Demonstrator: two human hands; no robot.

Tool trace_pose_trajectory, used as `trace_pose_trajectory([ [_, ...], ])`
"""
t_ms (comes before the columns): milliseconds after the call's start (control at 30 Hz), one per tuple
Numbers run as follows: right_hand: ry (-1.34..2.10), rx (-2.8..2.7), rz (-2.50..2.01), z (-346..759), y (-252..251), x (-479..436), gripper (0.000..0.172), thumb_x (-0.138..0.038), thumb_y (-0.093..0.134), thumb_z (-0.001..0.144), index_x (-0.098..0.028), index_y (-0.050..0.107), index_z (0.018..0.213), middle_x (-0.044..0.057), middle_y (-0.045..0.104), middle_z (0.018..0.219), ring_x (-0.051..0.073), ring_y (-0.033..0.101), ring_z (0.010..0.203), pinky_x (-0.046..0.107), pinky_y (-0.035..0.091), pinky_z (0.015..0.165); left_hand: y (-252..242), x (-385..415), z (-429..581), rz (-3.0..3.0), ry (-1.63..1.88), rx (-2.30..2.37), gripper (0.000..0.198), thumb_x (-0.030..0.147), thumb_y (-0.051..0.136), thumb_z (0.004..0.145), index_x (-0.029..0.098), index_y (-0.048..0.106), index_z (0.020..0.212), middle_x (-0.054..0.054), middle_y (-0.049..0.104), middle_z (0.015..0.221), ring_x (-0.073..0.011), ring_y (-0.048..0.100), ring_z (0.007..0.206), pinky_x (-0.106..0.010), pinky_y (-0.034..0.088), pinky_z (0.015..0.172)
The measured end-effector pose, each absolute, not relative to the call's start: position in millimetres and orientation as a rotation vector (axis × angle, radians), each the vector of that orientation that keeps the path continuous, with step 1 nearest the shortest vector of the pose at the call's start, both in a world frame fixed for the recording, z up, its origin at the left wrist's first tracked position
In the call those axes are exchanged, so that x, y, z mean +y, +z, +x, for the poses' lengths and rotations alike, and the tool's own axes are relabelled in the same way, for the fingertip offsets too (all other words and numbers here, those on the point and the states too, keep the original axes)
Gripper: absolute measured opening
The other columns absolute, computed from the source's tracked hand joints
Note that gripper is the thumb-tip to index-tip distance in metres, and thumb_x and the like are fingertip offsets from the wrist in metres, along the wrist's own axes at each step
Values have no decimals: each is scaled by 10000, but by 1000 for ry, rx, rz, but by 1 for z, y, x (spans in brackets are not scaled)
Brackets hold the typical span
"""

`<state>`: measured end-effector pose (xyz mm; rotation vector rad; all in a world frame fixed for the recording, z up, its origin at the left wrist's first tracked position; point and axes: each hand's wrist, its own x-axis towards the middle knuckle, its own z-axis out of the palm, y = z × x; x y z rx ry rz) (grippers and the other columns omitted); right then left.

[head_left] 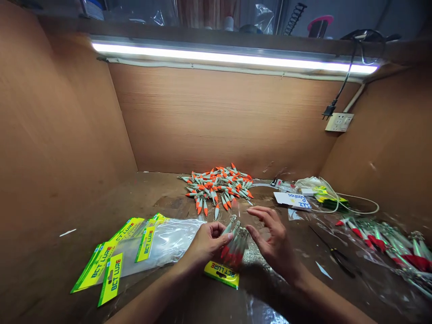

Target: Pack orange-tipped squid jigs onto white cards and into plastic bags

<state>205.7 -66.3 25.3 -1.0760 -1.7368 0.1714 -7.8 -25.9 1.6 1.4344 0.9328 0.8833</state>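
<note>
My left hand (206, 243) is closed round a bunch of red-tipped squid lures (234, 245) whose hooked ends stick up; the bunch sits in a clear bag with a yellow "BCT LURE" header (222, 273). Just right of the bunch my right hand (274, 239) hovers with its fingers spread, touching nothing I can make out. Behind both hands lies a heap of orange-and-grey lures (218, 185) on the wooden bench (151, 193).
Several empty clear bags with yellow-green headers (114, 261) lie at the left. More red-and-white lures in plastic (384, 243) sit at the right, near a handwritten label (293, 200), a white cable (354, 202) and a wall socket (339, 122). Wooden walls enclose three sides.
</note>
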Motion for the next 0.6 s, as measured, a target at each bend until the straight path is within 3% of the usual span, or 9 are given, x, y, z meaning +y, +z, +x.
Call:
trace_pose_trajectory([
  [100,76,-1832,-1041,203,36,-70,262,-229,615,914,-270,659,1169,90,638,1163,281,555,1098,450,457,941,4,-29,-5,1515,895,934,305,421,746,781,137,635,770,21,618,655,-111,528,569,-204,359,541],
  [267,214,-1839,-1161,199,42,-70,26,-221,673,886,-235,676,864,56,652,991,250,571,983,390,462,842,5,-35,-1,1597,931,958,259,385,718,804,140,637,821,11,629,709,-117,538,600,-206,376,551],
  [467,268,-1841,-1096,197,45,-72,68,-170,669,887,-235,685,879,45,663,989,239,563,1008,376,448,870,8,-42,1,1675,903,1046,273,405,701,819,148,666,902,7,633,703,-121,553,566,-199,365,503],
  [600,259,-1805,-1185,195,43,-72,31,-257,689,891,-242,705,868,52,662,931,251,564,956,392,450,833,10,-46,2,1655,911,1078,306,436,713,808,160,695,938,-22,694,737,-164,632,605,-215,422,521],
])
